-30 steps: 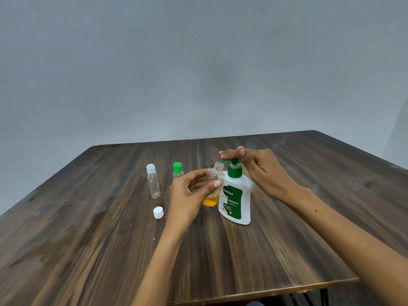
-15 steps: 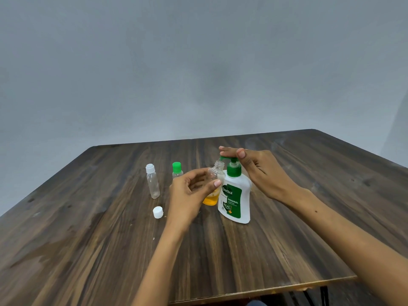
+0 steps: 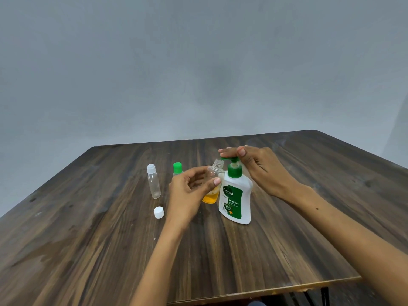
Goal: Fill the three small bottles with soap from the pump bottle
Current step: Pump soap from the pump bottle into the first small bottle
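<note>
— Wooden surface [image 3: 287, 228] has bare board toward its left edge and near edge; what stands on it?

— Left to right: an empty white-capped bottle [image 3: 153, 181], a loose white cap [image 3: 159, 212], a green-capped bottle [image 3: 177, 169].

— Grips?

— Left hand [image 3: 189, 193] curls round the uncapped bottle [image 3: 213, 184], orange soap in its bottom. Right hand [image 3: 254, 166] presses flat fingers on the Dettol pump bottle [image 3: 236, 199].
</note>
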Motion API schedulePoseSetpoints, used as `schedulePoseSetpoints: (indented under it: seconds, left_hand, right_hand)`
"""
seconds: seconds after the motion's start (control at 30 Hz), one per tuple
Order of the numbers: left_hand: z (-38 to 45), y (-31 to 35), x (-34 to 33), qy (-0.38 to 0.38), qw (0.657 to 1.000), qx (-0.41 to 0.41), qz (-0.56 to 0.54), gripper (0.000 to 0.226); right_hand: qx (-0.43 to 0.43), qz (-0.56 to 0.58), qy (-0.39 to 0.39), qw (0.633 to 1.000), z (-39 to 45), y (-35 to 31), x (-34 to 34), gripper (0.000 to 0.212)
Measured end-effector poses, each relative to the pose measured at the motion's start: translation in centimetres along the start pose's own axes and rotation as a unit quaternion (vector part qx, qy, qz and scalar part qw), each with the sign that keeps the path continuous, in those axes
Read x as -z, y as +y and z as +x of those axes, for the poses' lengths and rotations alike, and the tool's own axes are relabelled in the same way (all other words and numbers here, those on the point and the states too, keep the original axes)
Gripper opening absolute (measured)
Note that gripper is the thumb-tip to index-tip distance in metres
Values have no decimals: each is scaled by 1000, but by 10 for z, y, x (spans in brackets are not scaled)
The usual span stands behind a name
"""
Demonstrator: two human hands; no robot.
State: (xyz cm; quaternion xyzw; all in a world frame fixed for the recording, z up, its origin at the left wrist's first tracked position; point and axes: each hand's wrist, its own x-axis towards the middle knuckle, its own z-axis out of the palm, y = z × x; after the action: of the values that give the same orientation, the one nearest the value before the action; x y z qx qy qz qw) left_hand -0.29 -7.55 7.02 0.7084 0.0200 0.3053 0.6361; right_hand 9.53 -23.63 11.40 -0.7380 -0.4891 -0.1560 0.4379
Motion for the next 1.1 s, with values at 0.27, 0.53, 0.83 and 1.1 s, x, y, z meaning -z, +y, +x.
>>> schedulePoseSetpoints:
  seconds: [0.27, 0.53, 0.83, 1.1]
  left_hand:
    - [-3, -2, -1, -6, 1000, 11, 8, 33]
    - [-2, -5, -2, -7, 1000, 8, 5, 30]
    - [-2, -5, -2, -6, 1000, 11, -6, 31]
    - [-3, -1, -2, -6, 1000, 4, -5, 28]
  right_hand:
    - [-3, 18, -3, 1000, -1, 2, 1, 79]
    - [11, -8, -3, 1000, -5, 5, -1, 78]
    - [12, -38, -8, 999, 0, 2, 1, 84]
    - [5, -24, -3, 1000, -2, 2, 1, 83]
